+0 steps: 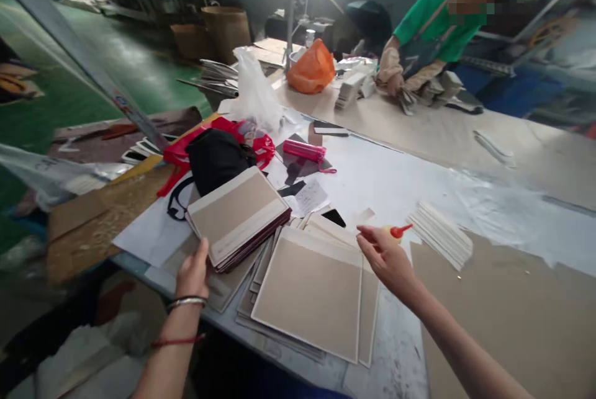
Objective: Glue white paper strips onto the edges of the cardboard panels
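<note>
**Evidently one hand steadies a stack, the other pinches a bottle**

Head view: the left hand lies against the near corner of a tilted stack of boards, thumb raised along its edge. Whether the fingers curl under it I cannot tell. The stack leans on other sheets, so the hand seems to be there to keep it from sliding.

The right hand is closed, fingertips together, on a small bottle. Its red nozzle points away from the palm toward a fanned pile of white strips just beyond. Held like this, the tip stays clear of the fingers. Directly below and inward of this hand lie flat beige boards, overlapping, faces up.

As for containers:
- Beyond the left hand sits a black bag, slumped, its contents hidden.
- Farther off is a closed pink case.
- A clear plastic bag stands upright, but what is in it is too blurred to tell.
- An orange bag bulges, knotted shut.

Well beyond the right hand, a co-worker's hands handle pale pieces.
</note>
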